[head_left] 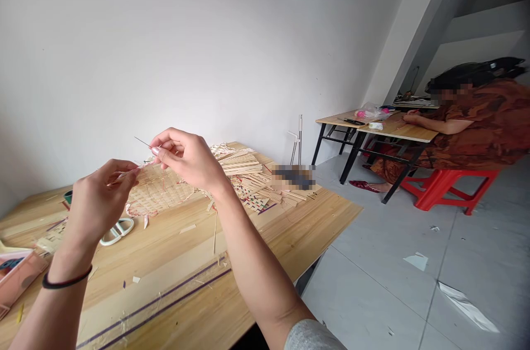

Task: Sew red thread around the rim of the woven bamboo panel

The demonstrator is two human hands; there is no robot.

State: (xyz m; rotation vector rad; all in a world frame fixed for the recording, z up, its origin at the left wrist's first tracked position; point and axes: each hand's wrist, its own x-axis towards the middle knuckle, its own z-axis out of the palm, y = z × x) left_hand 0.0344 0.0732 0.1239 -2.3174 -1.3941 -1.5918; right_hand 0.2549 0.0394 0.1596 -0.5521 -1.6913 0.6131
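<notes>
Between the thumb and fingers of my right hand (184, 157) is a thin needle (142, 142), its tip pointing up and left. Just below and to the left, my left hand (103, 192) is closed in a pinch. Fine thread seems to run at its fingertips, though it is hard to make out. Behind and beneath both hands lies a woven straw piece (161, 191) with red threads along its edges and surface. White-handled scissors (117, 232) rest on the table beside my left wrist, partly covered by it.
Flat straw strips (242, 162) and a colour-checked woven piece (252, 199) lie on the wooden table (174, 272). A pink box (25, 278) stands at the left. Across the floor, another person (476, 118) sits on a red stool (451, 181) at a second table (391, 126).
</notes>
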